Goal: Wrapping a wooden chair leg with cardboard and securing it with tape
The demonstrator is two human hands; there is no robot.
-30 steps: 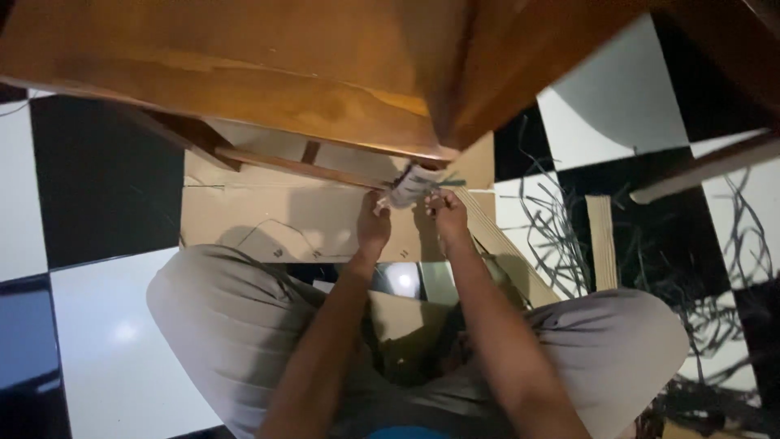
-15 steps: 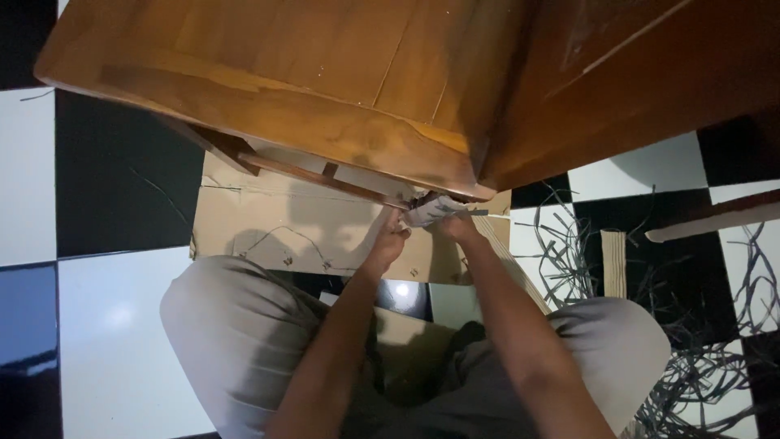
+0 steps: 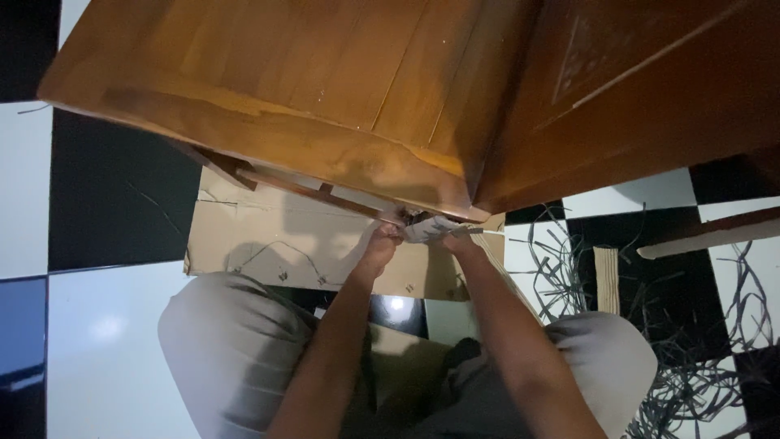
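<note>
To the left of the grip, a flattened cardboard sheet [image 3: 284, 236] lies on the black-and-white tiled floor [image 3: 106, 325], under the raised edge of a wooden cabinet [image 3: 325, 89]. The left hand [image 3: 380, 244] reaches up beneath that edge, fingers curled and pressed against a crumpled whitish wad [image 3: 431, 228]. The wad sits just under the cabinet's lower corner, between both hands. The right hand [image 3: 461, 240] touches its other end; whether those fingers pinch it cannot be told. Right of the grip lie dark strips [image 3: 699, 325] and a wooden slat [image 3: 605, 280].
</note>
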